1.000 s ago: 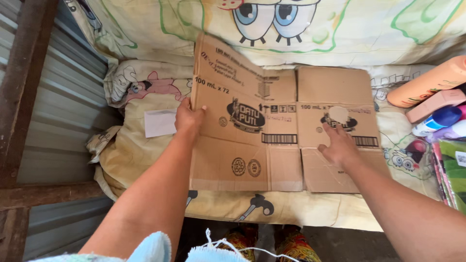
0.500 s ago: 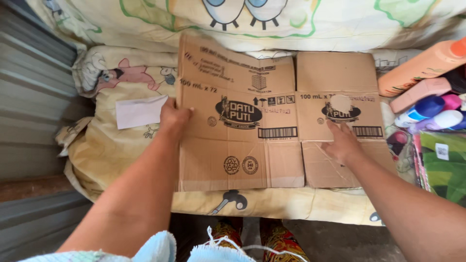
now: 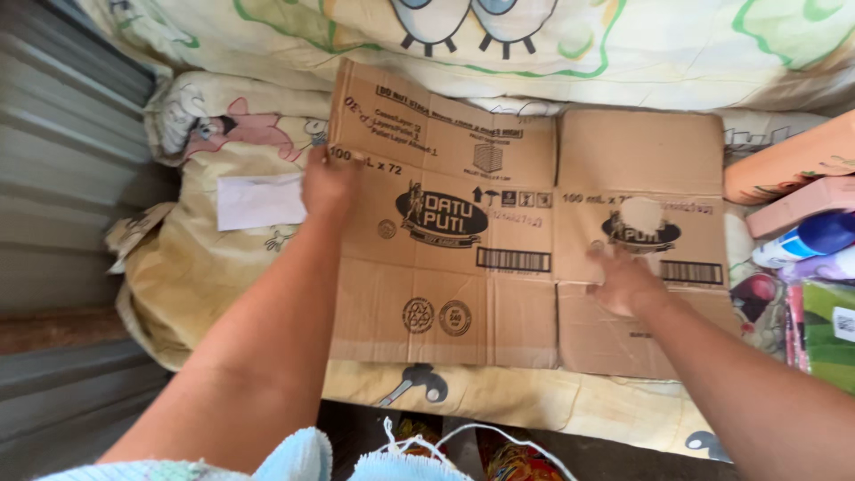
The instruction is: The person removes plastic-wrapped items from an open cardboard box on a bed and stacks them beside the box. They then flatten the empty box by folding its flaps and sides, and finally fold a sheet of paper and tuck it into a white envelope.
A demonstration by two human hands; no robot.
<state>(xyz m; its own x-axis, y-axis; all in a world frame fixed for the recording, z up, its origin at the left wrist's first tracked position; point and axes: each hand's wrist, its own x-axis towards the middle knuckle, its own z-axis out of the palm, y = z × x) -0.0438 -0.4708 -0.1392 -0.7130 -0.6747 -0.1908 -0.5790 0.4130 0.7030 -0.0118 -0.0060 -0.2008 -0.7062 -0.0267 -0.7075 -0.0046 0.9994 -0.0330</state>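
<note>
A flattened cardboard box (image 3: 499, 223) lies spread on a cartoon-print sheet (image 3: 570, 405) that covers a bed or padded surface, seen from above. The left hand (image 3: 328, 185) grasps the cardboard's left edge at mid-height, thumb over the printed face and fingers curled behind; its grip is clenched on the cardboard. The right hand (image 3: 628, 283) rests flat on the right-hand panel, just below a torn pale patch, fingers spread and released, pressing the surface without grasping it. A white slip of paper (image 3: 260, 201) lies on the sheet just beside the left hand, apart from the cardboard. A patterned pillow (image 3: 570, 36) lies along the cardboard's upper edge. Pink and blue bottles (image 3: 802, 214) lie near the right edge, beside colourful packets (image 3: 824, 325). Corrugated metal wall (image 3: 62, 134) borders the left.
</note>
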